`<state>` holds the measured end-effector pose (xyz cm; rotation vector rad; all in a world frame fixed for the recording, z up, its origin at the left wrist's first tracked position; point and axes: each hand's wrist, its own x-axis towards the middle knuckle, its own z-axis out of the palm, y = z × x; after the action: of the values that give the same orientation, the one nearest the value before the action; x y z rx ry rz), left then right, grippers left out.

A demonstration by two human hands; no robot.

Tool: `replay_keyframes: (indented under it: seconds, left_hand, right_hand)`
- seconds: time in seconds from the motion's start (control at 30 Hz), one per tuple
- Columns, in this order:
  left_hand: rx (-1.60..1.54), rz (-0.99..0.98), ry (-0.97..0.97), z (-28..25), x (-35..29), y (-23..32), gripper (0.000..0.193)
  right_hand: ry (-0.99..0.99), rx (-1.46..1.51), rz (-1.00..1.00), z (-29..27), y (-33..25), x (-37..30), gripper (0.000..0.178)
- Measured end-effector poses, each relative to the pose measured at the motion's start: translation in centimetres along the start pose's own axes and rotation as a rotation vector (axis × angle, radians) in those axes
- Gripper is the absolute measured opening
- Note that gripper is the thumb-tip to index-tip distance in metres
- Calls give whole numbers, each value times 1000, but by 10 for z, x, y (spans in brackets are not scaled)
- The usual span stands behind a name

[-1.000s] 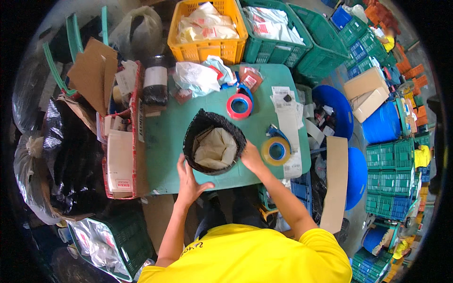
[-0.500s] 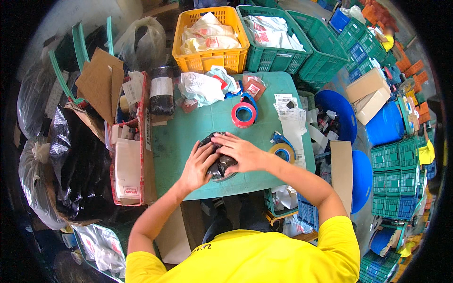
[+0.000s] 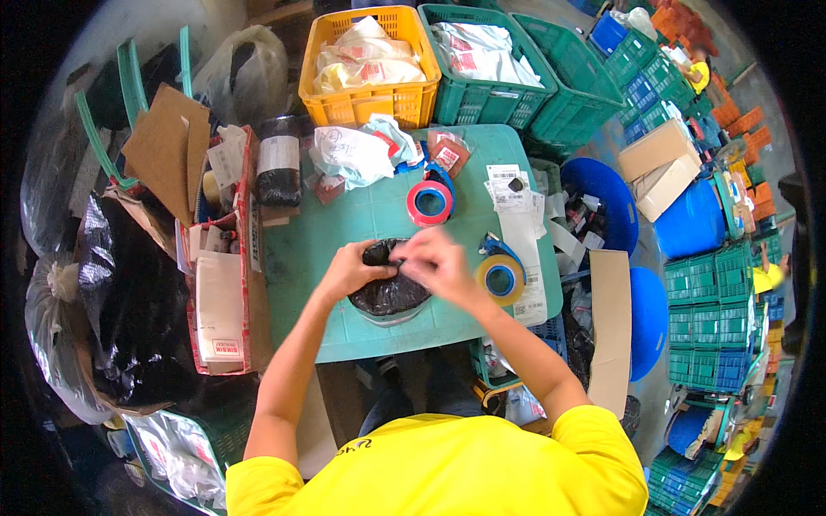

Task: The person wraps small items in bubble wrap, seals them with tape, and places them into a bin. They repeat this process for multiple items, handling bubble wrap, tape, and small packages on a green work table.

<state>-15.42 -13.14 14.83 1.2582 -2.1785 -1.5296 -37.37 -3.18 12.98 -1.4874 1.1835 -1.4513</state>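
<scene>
left fingers (image 3: pixel 354 253) on black plastic (image 3: pixel 391 297) | right fingers (image 3: pixel 423 249) blurred, over it | red tape roll (image 3: pixel 414 205) beyond | green table (image 3: pixel 318 245) beneath

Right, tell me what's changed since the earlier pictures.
The black wrap, open a second ago, is now gathered inward, hiding the pale contents. The left hand moved forward onto its top; the right hand, blurred, moved left over it. The red tape roll and yellow tape roll stayed put.

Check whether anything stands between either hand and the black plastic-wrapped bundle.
Nothing visible stands in the way: the left hand touches the black plastic-wrapped bundle, and the blurred right hand is at its top. The red tape roll lies beyond, the yellowish tape roll to the right.
</scene>
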Motion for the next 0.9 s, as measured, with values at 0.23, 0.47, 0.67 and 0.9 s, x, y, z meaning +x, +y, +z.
replay_keyframes:
  seconds: [0.23, 0.47, 0.67, 0.9]
  left_hand:
    - [143, -97, 358, 52, -35, 9, 49]
    - [161, -78, 497, 82, -67, 36, 49]
    - [102, -124, 571, 100, -75, 39, 77]
    - [90, -52, 753, 110, -85, 41, 113]
  right_hand:
    - [254, -1265, 918, -141, 98, -103, 73]
    - [294, -109, 945, -169, 38, -22, 63]
    - [-535, -465, 554, -41, -103, 160, 51]
    - [-985, -983, 587, 121, -77, 199, 53]
